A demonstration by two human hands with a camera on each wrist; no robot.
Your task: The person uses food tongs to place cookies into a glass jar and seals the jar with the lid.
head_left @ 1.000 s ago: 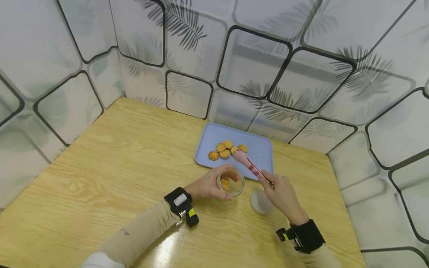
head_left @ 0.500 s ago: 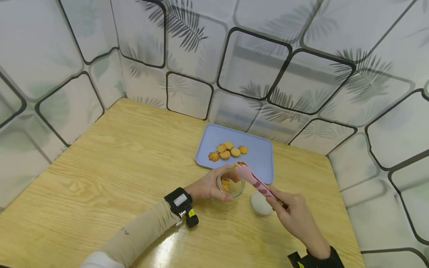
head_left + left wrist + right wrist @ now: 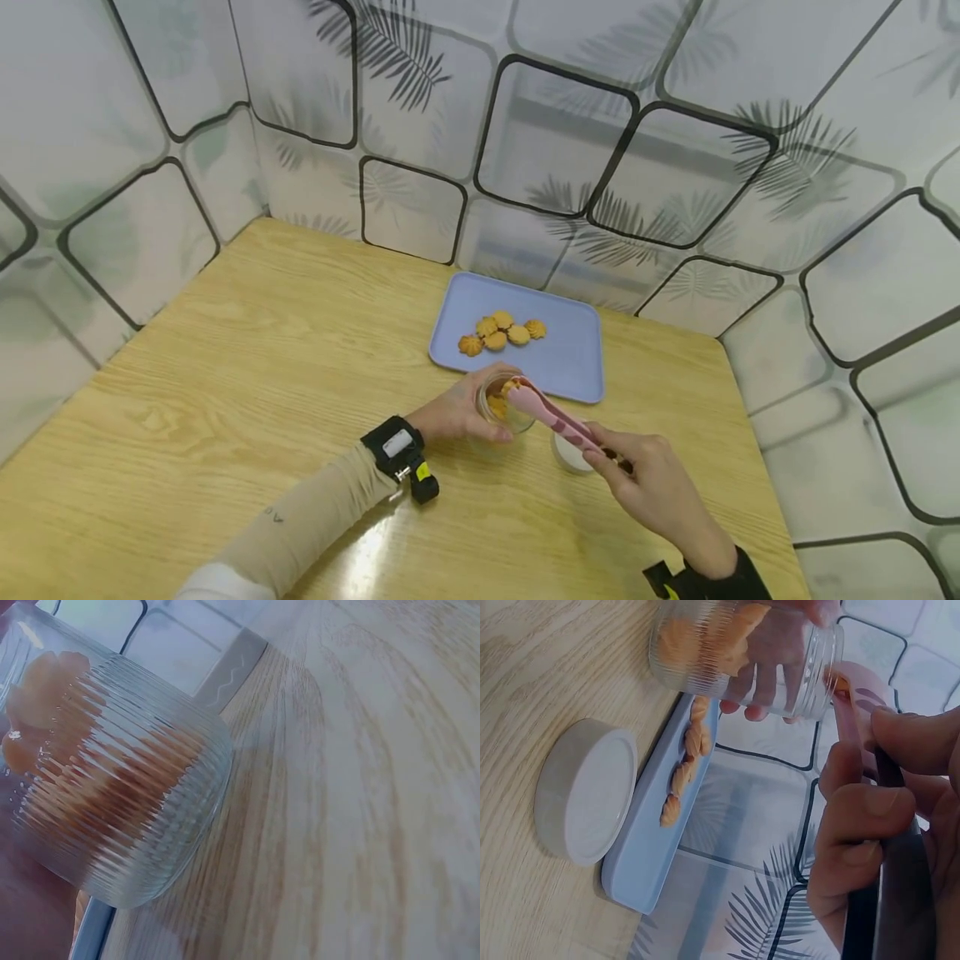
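Watching remotely, I see left hand (image 3: 459,411) curled round ribbed clear-glass jar (image 3: 142,787) mid-frame, apparently steadying it; right hand (image 3: 656,483) pinches slim pink tongs (image 3: 551,417), golden cookie (image 3: 510,386) at mouth.

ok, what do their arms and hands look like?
Left hand and right hand bare. Left side: tan sleeve with small dark print, white fabric above it; black left strap with white label, black left camera, yellow patch. Right side: black right strap, black right camera, yellow patch; sleeve out of view.
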